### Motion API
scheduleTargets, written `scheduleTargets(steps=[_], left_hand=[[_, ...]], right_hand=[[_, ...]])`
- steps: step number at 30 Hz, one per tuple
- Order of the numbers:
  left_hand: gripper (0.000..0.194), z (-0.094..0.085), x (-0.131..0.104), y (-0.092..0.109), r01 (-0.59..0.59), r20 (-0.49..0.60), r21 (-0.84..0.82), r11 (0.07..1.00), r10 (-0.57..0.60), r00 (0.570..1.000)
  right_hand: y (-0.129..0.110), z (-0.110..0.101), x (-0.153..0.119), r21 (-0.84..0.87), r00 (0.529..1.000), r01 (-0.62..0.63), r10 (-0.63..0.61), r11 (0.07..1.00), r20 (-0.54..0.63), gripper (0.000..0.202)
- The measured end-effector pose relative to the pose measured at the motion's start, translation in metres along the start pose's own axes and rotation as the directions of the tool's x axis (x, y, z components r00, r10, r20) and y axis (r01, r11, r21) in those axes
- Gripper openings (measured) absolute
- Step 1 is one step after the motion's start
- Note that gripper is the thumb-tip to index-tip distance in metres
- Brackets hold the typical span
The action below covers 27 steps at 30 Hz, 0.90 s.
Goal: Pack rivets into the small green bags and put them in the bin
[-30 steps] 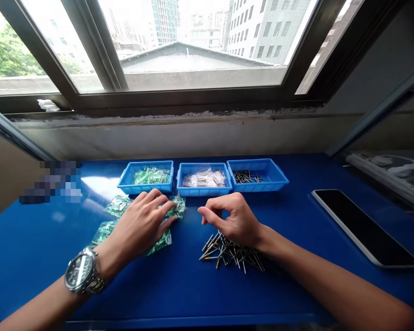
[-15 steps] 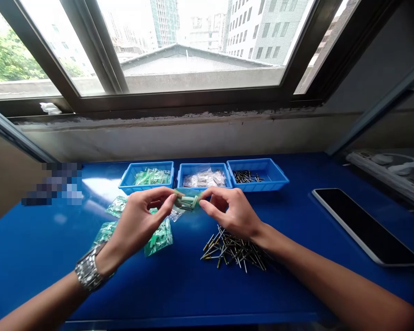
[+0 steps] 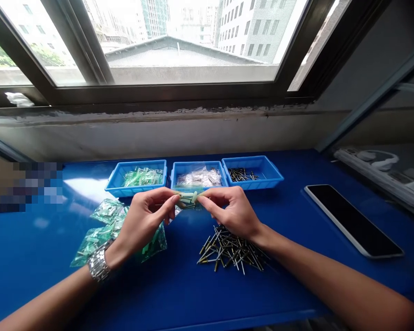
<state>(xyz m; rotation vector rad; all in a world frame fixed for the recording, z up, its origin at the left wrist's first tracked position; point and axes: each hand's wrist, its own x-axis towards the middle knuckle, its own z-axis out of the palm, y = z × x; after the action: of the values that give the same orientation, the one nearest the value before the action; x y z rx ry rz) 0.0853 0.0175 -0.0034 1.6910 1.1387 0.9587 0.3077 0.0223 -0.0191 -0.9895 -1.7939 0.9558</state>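
**Two-handed pinch grip on a small green packet**

A person's left hand (image 3: 148, 214) and right hand (image 3: 234, 211) are clamped by thumb and forefinger on opposite ends of one translucent green packet (image 3: 189, 198), which spans the short gap between them. The packet is on the near side of the middle tray (image 3: 173, 177) and overlaps its near edge in this view; pale, rod-like pieces show through the film. The left wrist bears a metal watch (image 3: 98, 263).

Three blue trays form a row at the far side of the blue table (image 3: 152, 299). The left tray (image 3: 136, 189) contains green packets, the middle one clear packets (image 3: 202, 177), and the right tray (image 3: 264, 184) dark, thin pins (image 3: 242, 174). Further green bags (image 3: 93, 241) lie at left, partly hidden by the left hand and forearm. A loose pile of metal pins (image 3: 231, 250) lies on the near side of the right hand. A phone (image 3: 353, 220), screen dark, rests farther right.
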Motion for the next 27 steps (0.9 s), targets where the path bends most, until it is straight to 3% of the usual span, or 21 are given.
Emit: scheduleTargets(steps=[9,19,27], left_hand=[[0.025,-0.0021,-0.005,-0.004,0.009,0.013,-0.021,1.0,-0.009,1.0],[0.024,-0.0053,-0.0063,-0.0062,0.014,0.002,-0.091,0.996,-0.014,1.0],[0.025,-0.0063,-0.0046,-0.0063,0.077,0.08,-0.126,0.989,-0.068,0.995]], right_hand=[[-0.0045,0.0023,-0.0019,0.074,0.999,-0.048,0.049,0.996,-0.012,0.024],[-0.0042,0.0017,-0.0012,0.162,0.985,-0.149,0.133,0.975,0.11,0.021],[-0.0014,0.0031,-0.0014,0.165,0.988,-0.143,0.129,0.976,0.088,0.021]])
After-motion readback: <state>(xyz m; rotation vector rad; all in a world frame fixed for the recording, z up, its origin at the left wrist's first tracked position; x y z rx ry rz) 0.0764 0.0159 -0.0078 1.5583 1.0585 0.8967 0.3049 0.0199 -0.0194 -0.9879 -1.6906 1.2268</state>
